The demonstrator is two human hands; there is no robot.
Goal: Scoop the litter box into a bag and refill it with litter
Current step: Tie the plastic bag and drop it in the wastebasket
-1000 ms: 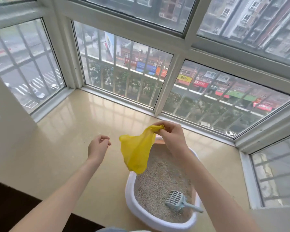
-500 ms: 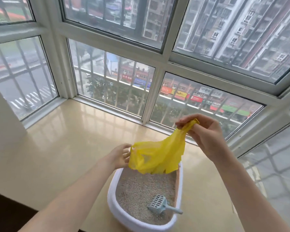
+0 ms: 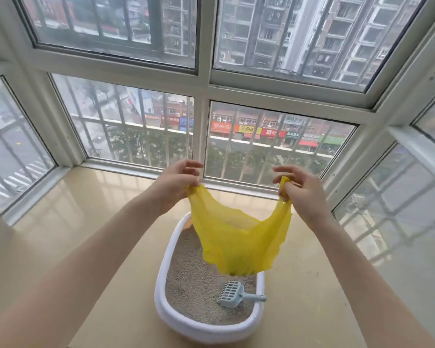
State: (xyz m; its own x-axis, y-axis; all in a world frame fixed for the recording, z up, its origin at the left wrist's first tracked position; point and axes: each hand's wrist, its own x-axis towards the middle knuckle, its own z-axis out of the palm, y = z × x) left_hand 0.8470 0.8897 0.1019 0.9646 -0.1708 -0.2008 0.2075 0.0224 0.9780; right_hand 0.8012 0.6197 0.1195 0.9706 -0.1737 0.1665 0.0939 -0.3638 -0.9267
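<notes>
Head-camera view: a yellow plastic bag (image 3: 239,244) is held up in the air between two bare hands, above the far half of a white litter box (image 3: 199,329). One handle of the bag is pinched by the left hand (image 3: 177,188) between thumb and fingertips, the other fingers being loosely curled above it. The other handle is bunched and gripped by the right hand (image 3: 299,190), with the index finger stretched out over it. The bag is spread wide between the two hands and its crumpled bottom hangs down just over the litter, without clearly touching it.

The litter box is set on a glossy beige windowsill (image 3: 60,222) in a bay window, its long axis running away from the person. It is filled with pale grey litter (image 3: 194,285). A light blue slotted scoop (image 3: 234,295) is laid on the litter in the near right part of the box, its handle resting towards the right rim.

Behind the sill, white-framed windows (image 3: 202,84) are seen, and through them metal bars, a street with shop signs and tall apartment blocks.
</notes>
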